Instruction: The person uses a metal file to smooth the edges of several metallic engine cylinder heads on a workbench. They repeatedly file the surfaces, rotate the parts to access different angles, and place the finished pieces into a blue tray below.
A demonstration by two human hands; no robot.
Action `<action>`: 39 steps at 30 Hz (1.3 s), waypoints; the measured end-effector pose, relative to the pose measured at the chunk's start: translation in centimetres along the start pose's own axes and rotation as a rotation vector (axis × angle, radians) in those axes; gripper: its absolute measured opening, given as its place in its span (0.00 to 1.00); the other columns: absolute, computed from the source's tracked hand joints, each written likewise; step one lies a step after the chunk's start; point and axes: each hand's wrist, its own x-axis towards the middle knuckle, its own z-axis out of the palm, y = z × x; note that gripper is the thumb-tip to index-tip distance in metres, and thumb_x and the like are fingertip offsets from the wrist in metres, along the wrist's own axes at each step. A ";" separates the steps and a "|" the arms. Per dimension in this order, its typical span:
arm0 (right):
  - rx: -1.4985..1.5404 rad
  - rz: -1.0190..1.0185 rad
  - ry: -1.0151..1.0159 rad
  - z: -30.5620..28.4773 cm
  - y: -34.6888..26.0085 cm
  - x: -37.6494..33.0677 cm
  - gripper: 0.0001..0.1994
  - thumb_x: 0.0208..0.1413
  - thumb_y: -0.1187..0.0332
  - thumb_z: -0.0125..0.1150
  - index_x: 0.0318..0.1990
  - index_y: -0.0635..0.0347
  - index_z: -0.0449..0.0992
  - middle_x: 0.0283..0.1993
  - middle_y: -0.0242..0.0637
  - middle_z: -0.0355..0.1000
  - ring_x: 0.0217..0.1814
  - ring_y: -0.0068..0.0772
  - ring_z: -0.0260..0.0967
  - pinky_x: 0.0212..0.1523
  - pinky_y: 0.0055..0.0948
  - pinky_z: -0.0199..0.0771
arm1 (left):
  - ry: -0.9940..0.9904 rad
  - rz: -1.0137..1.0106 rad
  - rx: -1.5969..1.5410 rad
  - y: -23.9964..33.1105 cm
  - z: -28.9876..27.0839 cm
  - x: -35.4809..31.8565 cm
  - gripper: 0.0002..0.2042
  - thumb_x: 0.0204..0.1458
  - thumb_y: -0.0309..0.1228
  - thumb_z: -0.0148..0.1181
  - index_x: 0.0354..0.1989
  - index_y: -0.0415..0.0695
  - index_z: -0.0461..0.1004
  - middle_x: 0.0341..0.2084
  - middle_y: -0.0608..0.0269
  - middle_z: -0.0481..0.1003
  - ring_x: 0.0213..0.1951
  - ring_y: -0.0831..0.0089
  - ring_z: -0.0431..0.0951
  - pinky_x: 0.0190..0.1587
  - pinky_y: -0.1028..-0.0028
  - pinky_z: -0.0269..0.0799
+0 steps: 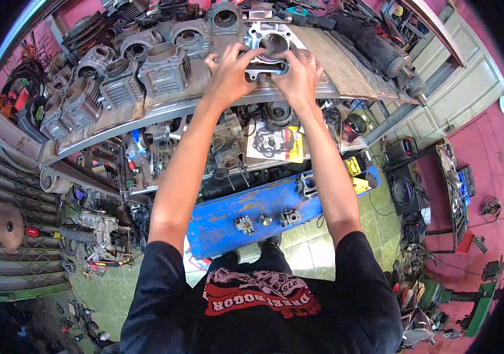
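On the wooden workbench in front of me lies a bright silver engine cylinder block with a large round bore and bolt holes. My left hand grips its near left side, thumb and fingers curled at the edge. Along the near right side my right hand is closed on the same block, its thumb pointing inward. Between the two thumbs shows a dark slot and the block's near edge. My fingertips partly cover the sides, and I cannot tell whether a thin gasket lies on top.
Finned used cylinder blocks line the bench at left. A dark muffler lies at right. Below, a packaged gasket set rests on a cluttered shelf. Small carburetor-like parts sit on a blue bench near my legs.
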 end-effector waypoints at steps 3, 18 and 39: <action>-0.026 -0.010 -0.020 -0.4 0.0 0.1 0.23 0.36 0.67 0.77 0.45 0.47 0.80 0.54 0.39 0.76 0.63 0.50 0.65 0.62 0.53 0.58 | 0.055 -0.074 -0.111 -0.3 0.5 0.3 0.40 0.34 0.35 0.78 0.63 0.58 0.70 0.55 0.61 0.73 0.63 0.65 0.69 0.60 0.48 0.50; 0.036 0.126 0.079 -2.0 3.1 1.0 0.35 0.51 0.59 0.68 0.67 0.52 0.61 0.55 0.46 0.76 0.64 0.55 0.63 0.61 0.59 0.56 | 0.108 -0.036 0.008 -2.7 2.5 -0.2 0.36 0.33 0.45 0.79 0.58 0.54 0.79 0.53 0.60 0.81 0.66 0.66 0.69 0.60 0.50 0.49; -0.388 0.349 -0.428 -0.6 6.1 4.2 0.20 0.51 0.49 0.68 0.40 0.55 0.84 0.48 0.44 0.81 0.65 0.51 0.67 0.61 0.76 0.52 | 0.042 -0.087 -0.029 -3.2 2.2 0.6 0.37 0.32 0.52 0.80 0.58 0.59 0.79 0.47 0.58 0.83 0.68 0.70 0.64 0.58 0.52 0.49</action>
